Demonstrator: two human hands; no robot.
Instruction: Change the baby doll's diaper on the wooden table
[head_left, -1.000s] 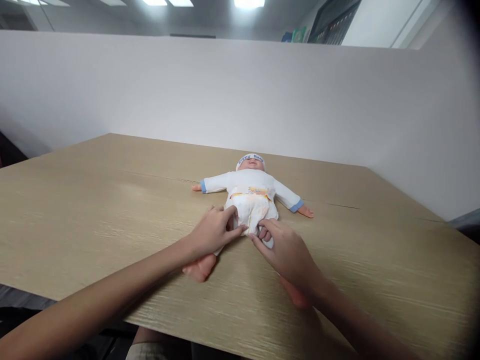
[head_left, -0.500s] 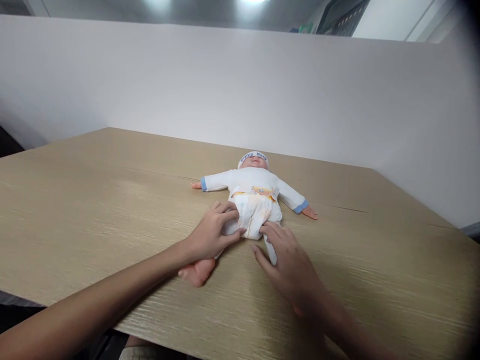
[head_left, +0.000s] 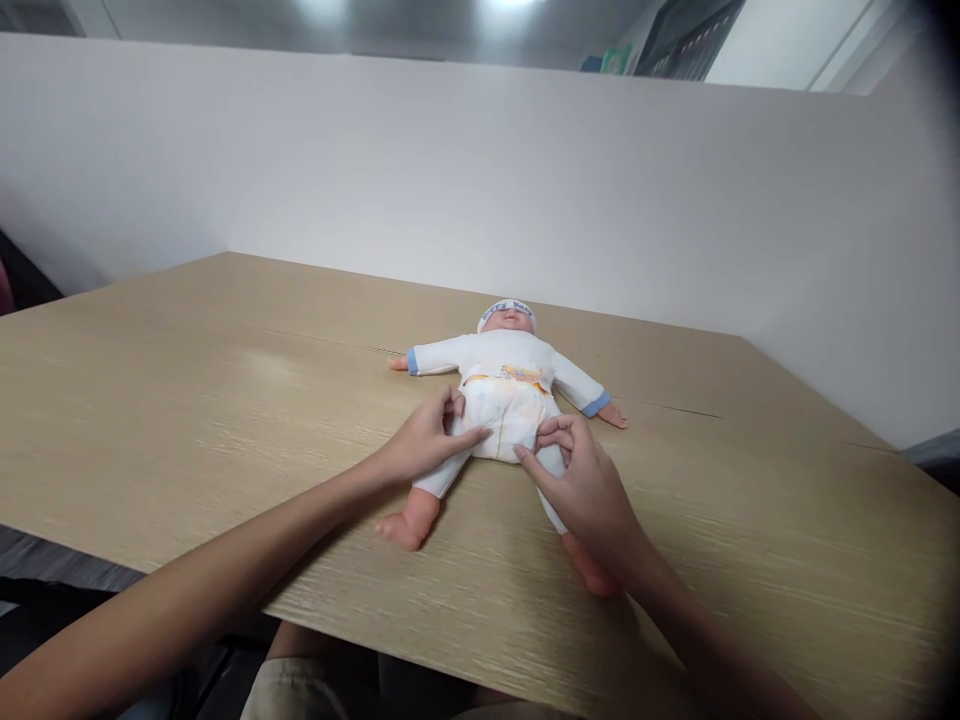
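Observation:
A baby doll point(head_left: 504, 349) lies on its back with its arms spread and its feet toward me. It wears a white outfit with blue cuffs and a white headband with blue lettering. Around its hips is a white diaper point(head_left: 511, 408) with an orange-edged printed waistband. My left hand point(head_left: 429, 437) is closed at the diaper's left leg edge, its thumb lying across the front. On the other side, my right hand point(head_left: 589, 478) pinches the right leg edge between thumb and fingers. The doll's right-side foot is partly hidden behind my right wrist.
The doll rests on a wood-grain table point(head_left: 300, 430), whose near edge runs above my lap. Behind it stands a plain pale partition point(head_left: 465, 180). A thin seam crosses the tabletop. Dark shapes show at the far left and right edges.
My right hand has shifted up along the diaper and its thumb has closed toward the fingers. My left thumb reaches along the diaper's leg edge. More of the doll's legs now shows.

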